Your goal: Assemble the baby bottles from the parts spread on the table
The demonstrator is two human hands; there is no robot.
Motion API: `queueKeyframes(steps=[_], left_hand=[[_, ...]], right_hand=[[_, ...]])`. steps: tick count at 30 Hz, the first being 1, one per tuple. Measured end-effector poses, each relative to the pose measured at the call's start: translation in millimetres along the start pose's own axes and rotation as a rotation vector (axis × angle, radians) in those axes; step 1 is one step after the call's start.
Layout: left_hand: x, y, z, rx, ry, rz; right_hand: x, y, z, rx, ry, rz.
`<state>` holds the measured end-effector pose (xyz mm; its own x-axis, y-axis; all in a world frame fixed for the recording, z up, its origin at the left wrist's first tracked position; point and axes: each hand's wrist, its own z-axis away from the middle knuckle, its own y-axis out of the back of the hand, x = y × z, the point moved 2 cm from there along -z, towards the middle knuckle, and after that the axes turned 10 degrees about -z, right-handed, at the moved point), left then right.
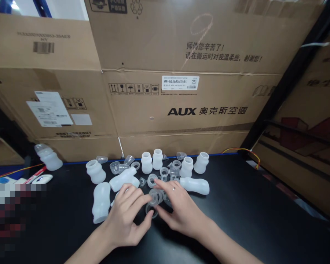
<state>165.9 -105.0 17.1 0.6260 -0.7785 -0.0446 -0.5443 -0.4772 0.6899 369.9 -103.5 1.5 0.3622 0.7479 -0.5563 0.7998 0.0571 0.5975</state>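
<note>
My left hand (130, 211) hovers low over the black table, thumb and index finger apart. Its index fingertip meets the near end of a group of clear plastic rings (154, 197). From the other side, my right hand (180, 205) curls around the same rings, thumb below and fingers above, hiding part of them. Just beneath, between the two thumbs, lies another clear ring (151, 212). A further ring (152, 180) is by my right index fingertip. White baby bottles lie close by, one (195, 186) beyond my right hand and another (101, 202) left of my left hand.
Several white bottles (146, 163) stand along the back, among clear caps (114, 167) and rings. At the far left, a capped bottle (48, 157) leans near a white mouse-like object (42, 179). Cardboard (137, 124) walls the back of the black table (236, 220).
</note>
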Motion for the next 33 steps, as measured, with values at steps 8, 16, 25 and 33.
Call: queueKeyframes(steps=[8,16,25,33], left_hand=[[-5,-7,7,-0.16,-0.011,-0.033],[-1,-6,6,-0.225,-0.072,-0.039],[3,6,4,-0.259,-0.054,0.117],[6,6,4,-0.241,-0.043,0.128]], right_hand=[[1,0,2,0.006,0.0,-0.003],[-1,2,4,0.012,0.085,-0.134],[-8,6,12,0.081,0.089,-0.31],[-16,6,8,0.002,0.153,-0.268]])
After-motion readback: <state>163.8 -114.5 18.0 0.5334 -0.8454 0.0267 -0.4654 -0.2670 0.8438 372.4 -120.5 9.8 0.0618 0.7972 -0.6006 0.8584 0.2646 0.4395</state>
